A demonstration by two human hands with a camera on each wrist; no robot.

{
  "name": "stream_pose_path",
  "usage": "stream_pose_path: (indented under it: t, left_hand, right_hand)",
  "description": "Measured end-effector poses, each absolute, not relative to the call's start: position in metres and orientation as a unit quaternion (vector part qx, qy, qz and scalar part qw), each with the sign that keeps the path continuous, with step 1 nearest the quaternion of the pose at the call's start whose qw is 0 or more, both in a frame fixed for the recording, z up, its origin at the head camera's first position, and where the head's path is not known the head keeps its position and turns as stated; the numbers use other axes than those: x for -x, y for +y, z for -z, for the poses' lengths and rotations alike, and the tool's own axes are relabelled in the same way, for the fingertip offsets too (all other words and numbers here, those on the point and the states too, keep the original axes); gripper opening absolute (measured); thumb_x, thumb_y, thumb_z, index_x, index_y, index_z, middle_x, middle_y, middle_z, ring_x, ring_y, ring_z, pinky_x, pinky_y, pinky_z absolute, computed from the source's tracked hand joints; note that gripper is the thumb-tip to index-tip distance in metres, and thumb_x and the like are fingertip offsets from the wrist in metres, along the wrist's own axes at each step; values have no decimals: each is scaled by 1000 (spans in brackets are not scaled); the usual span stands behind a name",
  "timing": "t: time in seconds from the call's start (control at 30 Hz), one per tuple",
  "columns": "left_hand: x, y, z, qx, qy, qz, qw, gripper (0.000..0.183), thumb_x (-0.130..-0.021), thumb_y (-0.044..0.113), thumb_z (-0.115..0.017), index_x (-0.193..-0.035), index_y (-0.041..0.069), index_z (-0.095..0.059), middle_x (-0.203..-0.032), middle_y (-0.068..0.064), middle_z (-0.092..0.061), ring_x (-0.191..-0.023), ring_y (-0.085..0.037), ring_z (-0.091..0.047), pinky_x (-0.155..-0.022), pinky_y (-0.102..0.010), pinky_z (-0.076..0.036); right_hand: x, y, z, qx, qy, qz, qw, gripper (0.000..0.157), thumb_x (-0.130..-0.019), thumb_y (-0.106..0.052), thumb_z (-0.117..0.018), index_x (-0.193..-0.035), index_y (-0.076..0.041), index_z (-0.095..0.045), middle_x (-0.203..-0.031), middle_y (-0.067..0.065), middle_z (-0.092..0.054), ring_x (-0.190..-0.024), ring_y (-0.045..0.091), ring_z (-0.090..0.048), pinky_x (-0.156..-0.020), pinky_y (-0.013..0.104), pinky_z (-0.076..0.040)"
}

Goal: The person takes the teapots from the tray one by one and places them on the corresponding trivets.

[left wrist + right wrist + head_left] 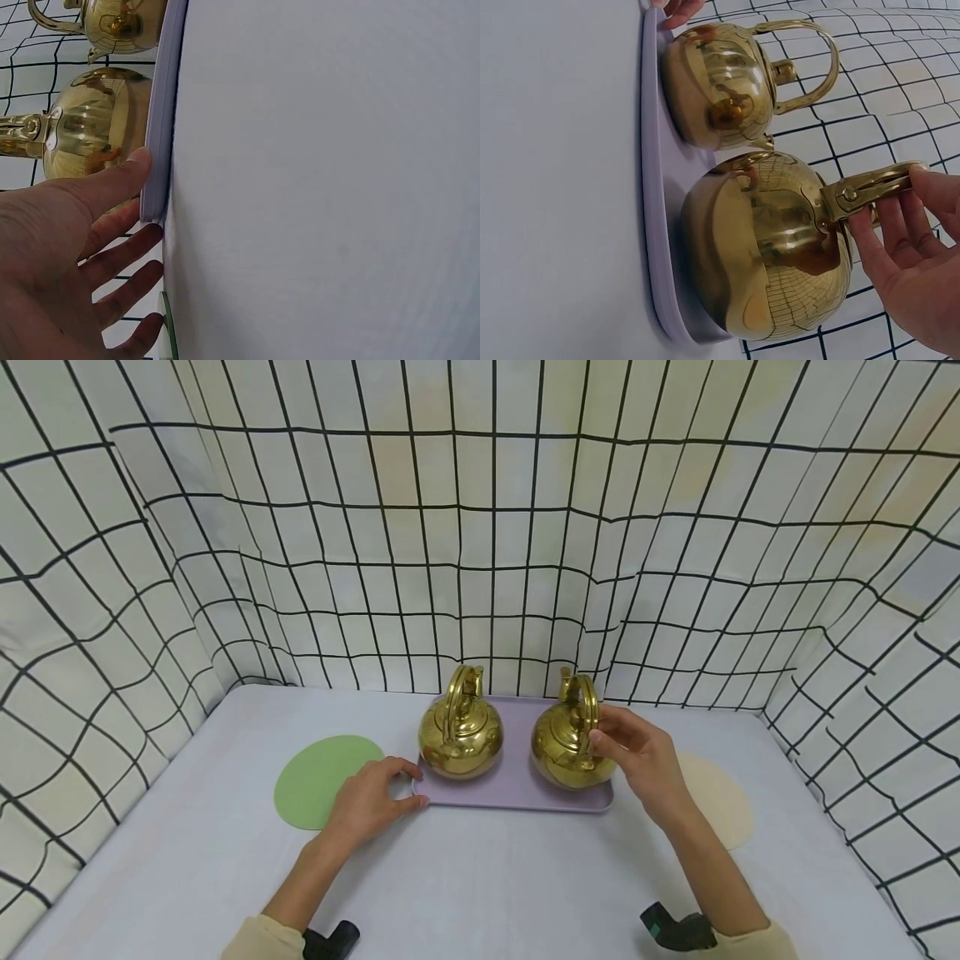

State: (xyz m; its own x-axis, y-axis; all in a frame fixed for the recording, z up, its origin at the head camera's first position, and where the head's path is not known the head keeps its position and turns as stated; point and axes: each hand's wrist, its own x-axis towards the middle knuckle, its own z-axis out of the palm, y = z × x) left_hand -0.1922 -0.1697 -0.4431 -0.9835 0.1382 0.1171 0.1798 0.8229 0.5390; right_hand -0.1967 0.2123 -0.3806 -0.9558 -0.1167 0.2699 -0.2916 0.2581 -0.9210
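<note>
Two shiny brass teapots with arched top handles are side by side at a lilac tray [480, 793]. My right hand [651, 767] pinches the handle of the right teapot [566, 752] between thumb and fingers. In the right wrist view that teapot [769, 247] has its base close over the tray's end. At the tray's front left corner, my left hand [367, 802] holds the rim, thumb at the front edge and index finger at the side. The left teapot [461, 739] sits on the tray just beyond these fingers, its handle untouched.
A green round mat [318, 781] lies to the left of the tray, partly behind my left hand. A cream round mat [716, 797] lies at the right, partly hidden by my right forearm. Black-gridded white curtains [480, 543] enclose the white table [510, 885] at back and sides.
</note>
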Motion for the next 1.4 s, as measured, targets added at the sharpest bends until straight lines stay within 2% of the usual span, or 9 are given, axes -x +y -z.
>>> stream_pose_path:
  t: [0.6, 1.4]
  left_hand:
    - [190, -170, 442, 84, -955, 283, 36, 29, -84, 29, -87, -108, 20, -75, -125, -7, -75, -122, -33, -67, -101, -55, -53]
    - [191, -170, 439, 103, -959, 262, 30, 20, -87, 32, -84, -105, 25, -77, -131, -7, -73, -125, -39, -64, -102, -62, -50]
  right_hand:
    - [190, 225, 373, -127, -781, -606, 77, 41, -101, -15, -69, -139, -1, -62, -106, -9, -70, -98, 4, -69, -87, 19, -60]
    - [185, 246, 365, -132, -799, -580, 88, 42, -103, -16, -67, -140, 1, -59, -109, -9, -68, -99, 3, -68, -87, 18, -60]
